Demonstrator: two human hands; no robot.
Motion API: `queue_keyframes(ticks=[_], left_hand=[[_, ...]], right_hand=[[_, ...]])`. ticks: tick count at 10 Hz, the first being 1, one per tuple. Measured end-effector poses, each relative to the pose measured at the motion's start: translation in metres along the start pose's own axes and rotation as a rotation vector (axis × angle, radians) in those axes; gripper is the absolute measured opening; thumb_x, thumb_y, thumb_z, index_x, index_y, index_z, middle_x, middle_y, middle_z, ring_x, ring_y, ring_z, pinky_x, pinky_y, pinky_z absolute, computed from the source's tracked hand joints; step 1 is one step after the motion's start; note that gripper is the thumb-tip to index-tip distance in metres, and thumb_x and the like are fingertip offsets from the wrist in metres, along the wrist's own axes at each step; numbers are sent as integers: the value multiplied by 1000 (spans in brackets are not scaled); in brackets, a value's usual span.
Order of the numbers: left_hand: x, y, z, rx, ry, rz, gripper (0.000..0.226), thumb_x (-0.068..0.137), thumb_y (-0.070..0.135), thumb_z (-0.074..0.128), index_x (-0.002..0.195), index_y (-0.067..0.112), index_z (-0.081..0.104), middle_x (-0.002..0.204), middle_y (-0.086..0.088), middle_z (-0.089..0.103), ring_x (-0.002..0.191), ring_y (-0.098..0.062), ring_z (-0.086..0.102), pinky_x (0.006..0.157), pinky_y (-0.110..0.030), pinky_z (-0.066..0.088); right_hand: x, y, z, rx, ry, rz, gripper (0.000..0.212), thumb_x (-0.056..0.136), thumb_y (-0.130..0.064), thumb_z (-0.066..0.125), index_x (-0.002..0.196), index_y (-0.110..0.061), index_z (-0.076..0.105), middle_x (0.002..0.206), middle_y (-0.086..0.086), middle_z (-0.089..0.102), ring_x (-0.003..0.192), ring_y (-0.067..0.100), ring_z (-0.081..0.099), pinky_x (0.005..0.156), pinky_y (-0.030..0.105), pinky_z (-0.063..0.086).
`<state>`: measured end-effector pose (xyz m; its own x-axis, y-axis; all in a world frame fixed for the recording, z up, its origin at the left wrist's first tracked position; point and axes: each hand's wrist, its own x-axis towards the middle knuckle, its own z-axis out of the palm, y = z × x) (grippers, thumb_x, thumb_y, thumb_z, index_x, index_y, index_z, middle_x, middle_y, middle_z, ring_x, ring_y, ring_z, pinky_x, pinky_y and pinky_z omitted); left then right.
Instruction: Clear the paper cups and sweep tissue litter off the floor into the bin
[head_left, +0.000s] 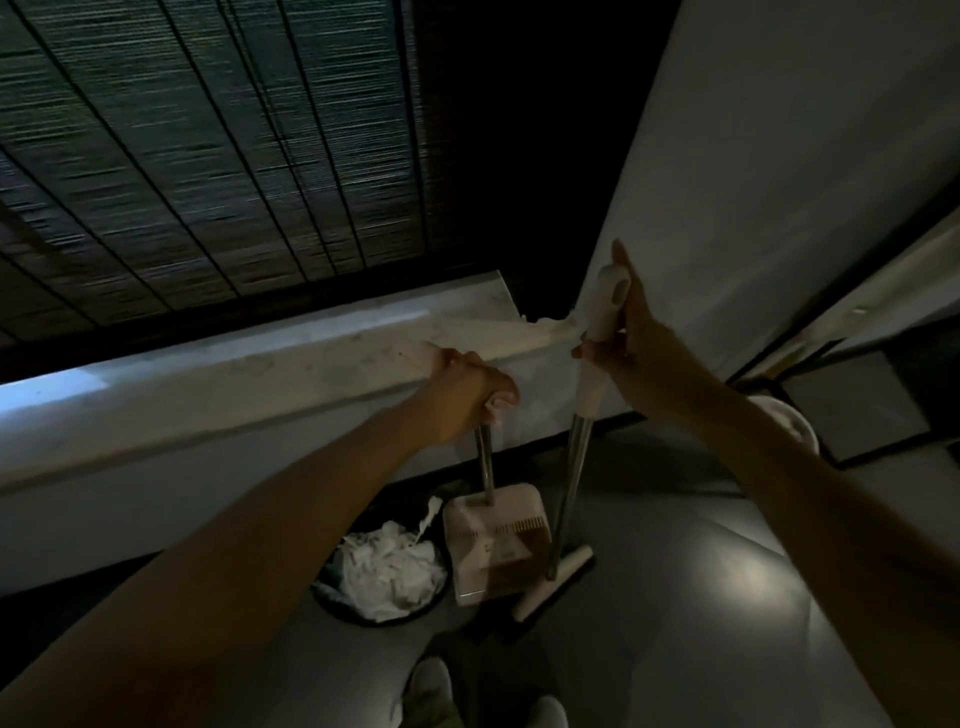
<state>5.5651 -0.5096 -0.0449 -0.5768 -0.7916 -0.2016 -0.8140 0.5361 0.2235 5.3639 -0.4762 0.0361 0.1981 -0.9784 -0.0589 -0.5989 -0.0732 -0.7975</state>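
My left hand (470, 395) grips the top of a long metal handle that ends in a cream dustpan (493, 545) standing on the floor. My right hand (623, 332) holds the white grip of the broom (558, 582), whose flat head rests on the floor just right of the dustpan. To the left of the dustpan stands a round black bin (332, 605), filled with crumpled white tissue (389, 566). The room is dim.
A long white marble ledge (260, 364) runs behind my hands under a dark woven blind (208, 156). A white curtain (753, 182) hangs at right. A white bucket-like container (795, 426) sits by a dark frame. My shoes (431, 691) show at the bottom.
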Motion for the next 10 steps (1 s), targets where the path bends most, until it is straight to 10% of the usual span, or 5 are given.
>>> queue_keyframes(ticks=[3, 5, 8, 10], left_hand=[[33, -32, 1, -315, 62, -97, 41, 82, 11, 71, 122, 11, 63, 117, -11, 65, 106, -28, 60, 98, -42, 43], [27, -41, 11, -178, 223, -170, 46, 82, 22, 69, 127, 17, 57, 133, -2, 53, 127, -22, 43, 109, -32, 17], [14, -37, 15, -252, 306, -183, 46, 78, 23, 68, 122, 12, 61, 135, -9, 52, 127, -30, 45, 108, -47, 30], [-8, -27, 6, -262, 245, -301, 51, 88, 25, 63, 136, 23, 47, 148, 3, 38, 137, -20, 30, 113, -32, 14]], right_hand=[[86, 10, 30, -27, 10, 77, 63, 92, -14, 60, 146, -13, 27, 139, 12, 48, 124, 27, 50, 91, 25, 40], [123, 18, 42, -11, 72, 44, 39, 90, -17, 63, 122, 1, 48, 117, 14, 59, 104, 22, 56, 69, 11, 35], [132, 21, 54, -20, 164, 146, 35, 91, -28, 62, 117, -4, 59, 116, 10, 64, 102, 21, 61, 71, 23, 41], [109, 23, 43, -34, 85, 214, 37, 91, -30, 64, 119, -8, 58, 114, 9, 64, 89, 16, 57, 68, 21, 39]])
